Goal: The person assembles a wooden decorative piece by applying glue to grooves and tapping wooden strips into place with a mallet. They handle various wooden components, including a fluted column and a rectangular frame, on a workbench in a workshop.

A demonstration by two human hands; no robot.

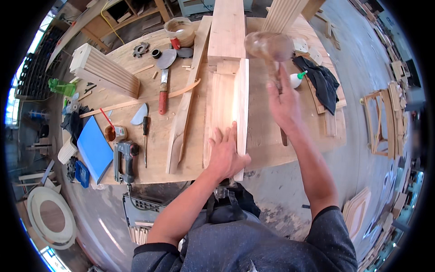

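Note:
My left hand [225, 154] lies flat, fingers spread, on a pale wooden panel [219, 109] at the near edge of the round workbench [272, 145]. Its thumb rests against an upright board [241, 104] standing on edge along the panel's right side. My right hand [283, 102] grips the handle of a wooden mallet; the mallet head [269, 46] is raised and blurred above the upright board's far end. A long thick beam [226, 29] lies beyond the panel.
On the bench's left lie a slatted wooden block [105, 71], chisel with red handle [163, 93], screwdriver [145, 136], nail gun [127, 156], blue pad [94, 147] and a tape roll [180, 31]. A black cloth [324, 81] and glue bottle [297, 79] lie right. Wooden frames [383, 118] stand on the floor.

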